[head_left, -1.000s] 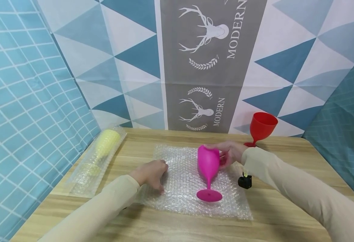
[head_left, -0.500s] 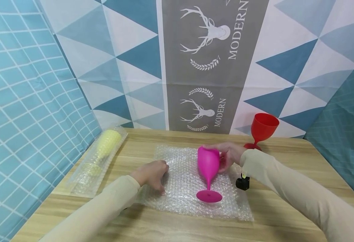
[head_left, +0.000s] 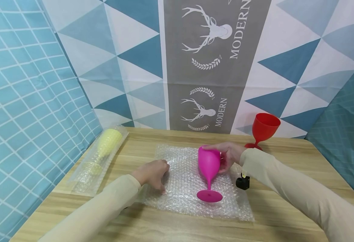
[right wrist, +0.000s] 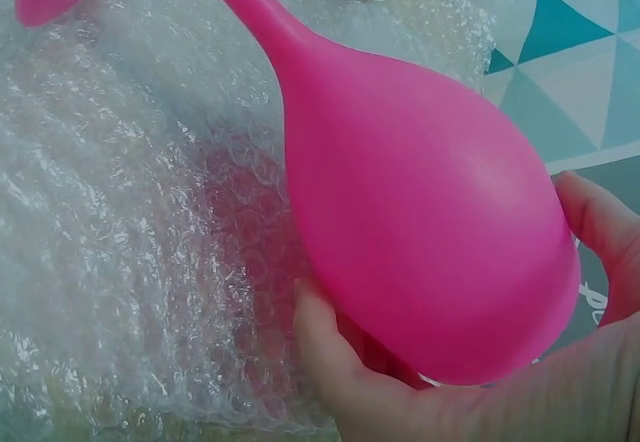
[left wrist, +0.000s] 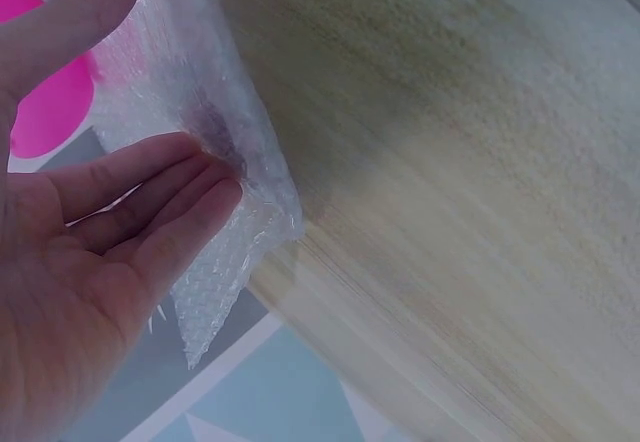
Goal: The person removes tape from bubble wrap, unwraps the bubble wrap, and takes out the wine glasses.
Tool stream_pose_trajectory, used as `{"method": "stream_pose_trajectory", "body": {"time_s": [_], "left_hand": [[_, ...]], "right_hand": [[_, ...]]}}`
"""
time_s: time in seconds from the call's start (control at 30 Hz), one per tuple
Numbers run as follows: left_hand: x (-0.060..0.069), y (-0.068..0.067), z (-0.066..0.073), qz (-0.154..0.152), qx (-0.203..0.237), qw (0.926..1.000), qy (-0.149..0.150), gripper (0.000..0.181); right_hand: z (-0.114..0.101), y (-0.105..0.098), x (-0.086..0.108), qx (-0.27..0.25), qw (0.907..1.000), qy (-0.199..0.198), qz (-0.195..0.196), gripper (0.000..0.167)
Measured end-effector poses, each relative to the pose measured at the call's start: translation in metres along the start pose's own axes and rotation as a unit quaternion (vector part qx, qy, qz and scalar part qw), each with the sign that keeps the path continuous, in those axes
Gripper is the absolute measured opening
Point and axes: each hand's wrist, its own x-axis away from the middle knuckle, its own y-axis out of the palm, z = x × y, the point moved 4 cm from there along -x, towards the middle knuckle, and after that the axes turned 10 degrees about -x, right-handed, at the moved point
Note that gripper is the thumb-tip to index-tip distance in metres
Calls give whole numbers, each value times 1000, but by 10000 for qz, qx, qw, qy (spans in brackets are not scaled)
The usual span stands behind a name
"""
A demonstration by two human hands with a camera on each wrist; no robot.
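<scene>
A pink goblet (head_left: pixel 209 164) lies on its side above a sheet of bubble wrap (head_left: pixel 180 181), its foot toward me. My right hand (head_left: pixel 229 154) grips the bowl near the rim, with fingers and thumb on either side in the right wrist view. At the sheet's left edge, my left hand (head_left: pixel 153 174) rests with its fingertips touching the plastic. The left wrist view shows those fingers (left wrist: pixel 150 202) nearly straight and the thumb apart from them. Part of the goblet's rim is hidden behind my right hand.
A yellow goblet (head_left: pixel 108 143) wrapped in bubble wrap lies at the table's left side. Upright at the back right stands a red goblet (head_left: pixel 264 127). A small black object (head_left: pixel 242 182) is below my right wrist. Patterned cloth (head_left: pixel 143 67) hangs behind the table.
The whole scene has shifted very slightly to the right in the head view. Both hands and the pink goblet otherwise keep their places.
</scene>
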Motion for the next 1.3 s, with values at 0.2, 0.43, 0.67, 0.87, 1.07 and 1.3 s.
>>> {"method": "stream_pose_trajectory", "body": {"time_s": [0.2, 0.43, 0.67, 0.87, 1.07, 1.3], "left_hand": [[0, 0, 0, -53, 4, 10000, -56, 50], [0, 1, 0, -102, 14, 9999, -99, 51], [0, 1, 1, -120, -34, 9999, -109, 52], [1, 1, 1, -82, -32, 9999, -112, 52], [2, 0, 1, -9, 3, 10000, -87, 51], [2, 1, 1, -2, 35, 9999, -100, 53]], "right_hand": [[-1, 0, -1, 51, 9999, -83, 56, 99], [-3, -1, 2, 88, 9997, -235, 11, 95], [-5, -1, 7, 232, 9993, -286, -51, 92], [-5, -1, 17, 149, 9990, -359, -208, 91], [-7, -3, 34, -81, 9955, -776, -542, 88], [-5, -2, 49, 155, 9865, -1324, -951, 78]]}}
